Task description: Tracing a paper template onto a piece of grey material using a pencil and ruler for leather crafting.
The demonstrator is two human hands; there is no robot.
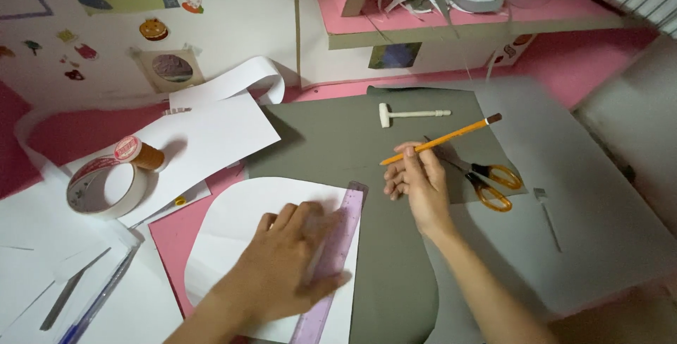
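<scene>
We take the grey-green card sheet as our landmark; it lies flat across the middle of the pink surface. A second, paler grey sheet spreads out from under its right edge.

Overlapping the card's lower left corner: a white paper shape with rounded corners. Along that paper's right edge, on the card, runs a translucent purple ruler, tilted slightly from upright.

Left hand: fingers spread flat, palm down, pressing on the white paper and the ruler's middle. The hand looks motion-blurred.

Right hand: over the card's centre right, just beside the ruler's top end but apart from it. It pinches an orange pencil between thumb and fingers; the pencil slants up to the right, dark end away from the hand.

Right of that hand, at the card's right edge: orange-handled scissors. Near the card's top edge: a small white mallet-shaped tool.

Left of the card, well apart: loose white sheets, a wide tape roll, a smaller red-topped roll, and a blue pen.
</scene>
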